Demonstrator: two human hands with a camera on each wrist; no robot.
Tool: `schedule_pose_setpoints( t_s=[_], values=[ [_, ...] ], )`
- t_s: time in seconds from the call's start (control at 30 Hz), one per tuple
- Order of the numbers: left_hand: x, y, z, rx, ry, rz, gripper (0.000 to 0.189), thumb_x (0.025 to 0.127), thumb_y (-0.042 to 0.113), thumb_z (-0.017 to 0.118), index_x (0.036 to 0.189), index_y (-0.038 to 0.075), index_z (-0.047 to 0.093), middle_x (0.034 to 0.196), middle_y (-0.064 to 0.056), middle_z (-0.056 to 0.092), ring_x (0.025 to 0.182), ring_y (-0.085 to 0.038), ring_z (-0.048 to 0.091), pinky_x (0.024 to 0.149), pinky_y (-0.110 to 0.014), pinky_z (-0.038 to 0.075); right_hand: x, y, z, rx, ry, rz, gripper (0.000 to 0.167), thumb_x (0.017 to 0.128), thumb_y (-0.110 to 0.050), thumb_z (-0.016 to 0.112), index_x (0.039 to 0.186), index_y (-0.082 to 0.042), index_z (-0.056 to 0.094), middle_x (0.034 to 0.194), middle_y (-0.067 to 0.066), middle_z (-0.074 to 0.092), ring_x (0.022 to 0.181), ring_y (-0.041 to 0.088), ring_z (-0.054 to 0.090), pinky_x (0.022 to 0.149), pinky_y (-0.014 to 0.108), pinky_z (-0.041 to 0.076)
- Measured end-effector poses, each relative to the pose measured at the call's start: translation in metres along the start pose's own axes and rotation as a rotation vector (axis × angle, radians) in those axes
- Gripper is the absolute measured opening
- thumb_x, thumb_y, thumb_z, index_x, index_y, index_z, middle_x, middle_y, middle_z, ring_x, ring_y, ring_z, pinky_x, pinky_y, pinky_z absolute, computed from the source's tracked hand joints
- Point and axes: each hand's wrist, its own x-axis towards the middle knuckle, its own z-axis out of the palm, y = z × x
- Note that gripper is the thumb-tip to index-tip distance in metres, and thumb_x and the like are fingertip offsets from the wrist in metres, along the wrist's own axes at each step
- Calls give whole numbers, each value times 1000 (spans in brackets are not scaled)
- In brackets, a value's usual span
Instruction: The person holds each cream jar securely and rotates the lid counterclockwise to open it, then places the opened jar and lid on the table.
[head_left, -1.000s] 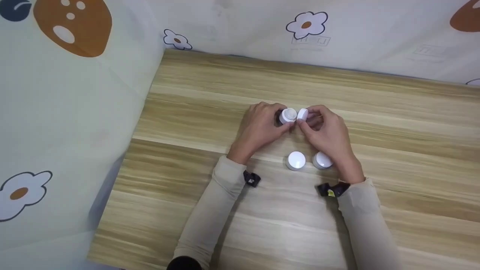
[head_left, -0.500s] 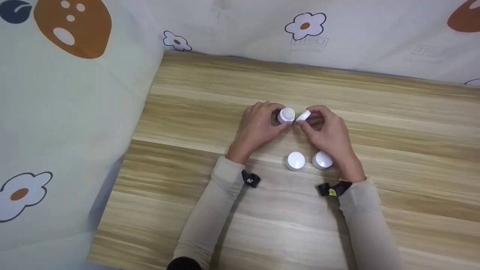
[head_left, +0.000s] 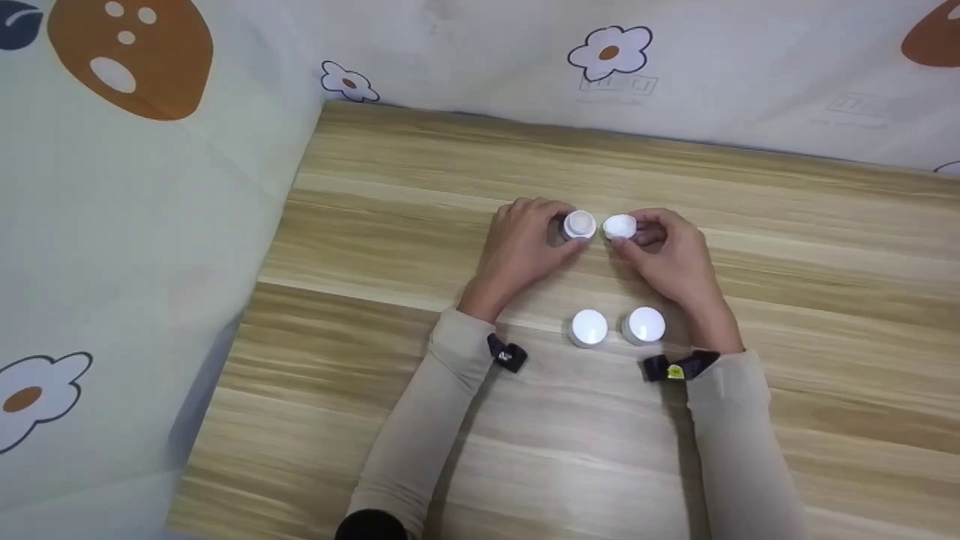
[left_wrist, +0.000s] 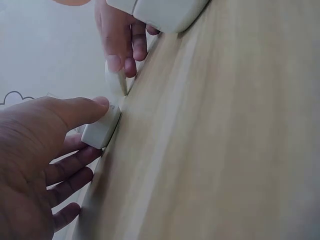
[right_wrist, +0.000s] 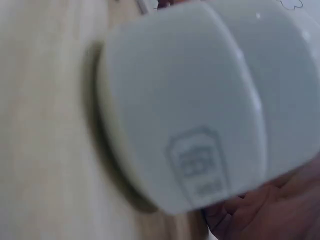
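Note:
In the head view my left hand (head_left: 529, 240) holds a small white jar (head_left: 579, 227) between thumb and fingers. The jar stands upright with its lid off, and a pale round top shows inside its rim. Just right of it, my right hand (head_left: 679, 255) pinches the white lid (head_left: 619, 226) by its edge, apart from the jar. The left wrist view shows my thumb on the side of the jar (left_wrist: 102, 129), with the lid (left_wrist: 116, 82) beyond it in the right fingers. Close to the right wrist camera, a closed jar (right_wrist: 185, 110) hides most of the right hand (right_wrist: 275, 210).
Two closed white jars, one on the left (head_left: 588, 328) and one on the right (head_left: 643, 325), stand side by side on the wooden table (head_left: 375, 225) between my forearms. A patterned cloth (head_left: 480, 60) hangs behind the table and along its left side.
The right hand has moved slightly right with the lid, widening the gap to the jar. The lid has turned from nearly edge-on to show a broad face. The left hand keeps its hold.

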Motion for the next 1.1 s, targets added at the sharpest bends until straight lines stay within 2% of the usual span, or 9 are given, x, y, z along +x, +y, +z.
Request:
schedule_pose_setpoints(
  t_s=[0.1, 0.3, 0.5, 0.67, 0.87, 0.97, 1.1],
  values=[
    [2, 2, 0, -3, -3, 2, 48, 93, 51, 77, 134, 26, 72, 138, 6, 73, 130, -18, 61, 117, -41, 40, 1, -1, -1, -20, 13, 5, 42, 92, -19, 82, 127, 2, 69, 115, 17, 73, 87, 3, 63, 75, 6, 48],
    [5, 5, -1, 10, -12, -23, 48, 94, 50, 77, 136, 28, 71, 139, 6, 72, 131, -19, 60, 119, -41, 39, 3, -2, -3, -62, 29, 15, 45, 91, -19, 83, 128, 3, 68, 114, 18, 72, 91, 15, 64, 73, 7, 46],
    [7, 8, -1, 11, -27, -49, 51, 94, 51, 76, 138, 28, 69, 140, 6, 71, 134, -19, 59, 122, -41, 37, 3, -4, -3, -119, 25, 48, 47, 92, -25, 82, 129, 0, 69, 114, 18, 72, 94, 22, 65, 74, 14, 43],
    [5, 7, 1, 11, -30, -54, 53, 94, 51, 76, 140, 27, 68, 141, 5, 70, 134, -19, 58, 123, -41, 36, 2, -6, -1, -120, 23, 82, 47, 92, -26, 82, 129, -1, 69, 115, 17, 72, 94, 20, 63, 76, 16, 45],
    [6, 7, 2, 8, -22, -27, 57, 94, 53, 75, 143, 26, 66, 144, 3, 69, 137, -19, 57, 124, -42, 35, 2, -7, -3, -109, 36, 83, 51, 91, -26, 84, 133, -1, 68, 116, 16, 73, 91, 13, 63, 75, 11, 46],
    [6, 7, 3, 5, -34, -20, 62, 94, 54, 74, 148, 25, 61, 149, 2, 65, 142, -20, 53, 127, -43, 33, -1, -7, -8, -96, 22, 76, 57, 91, -26, 84, 137, 0, 65, 120, 17, 73, 96, 18, 68, 74, 8, 46],
    [5, 6, 4, -9, -52, -20, 69, 97, 54, 71, 155, 21, 53, 157, -1, 58, 148, -22, 48, 130, -42, 31, -8, -8, -17, -98, 15, 71, 62, 92, -25, 83, 142, 3, 60, 127, 21, 72, 107, 32, 74, 76, 6, 44]
  ],
)
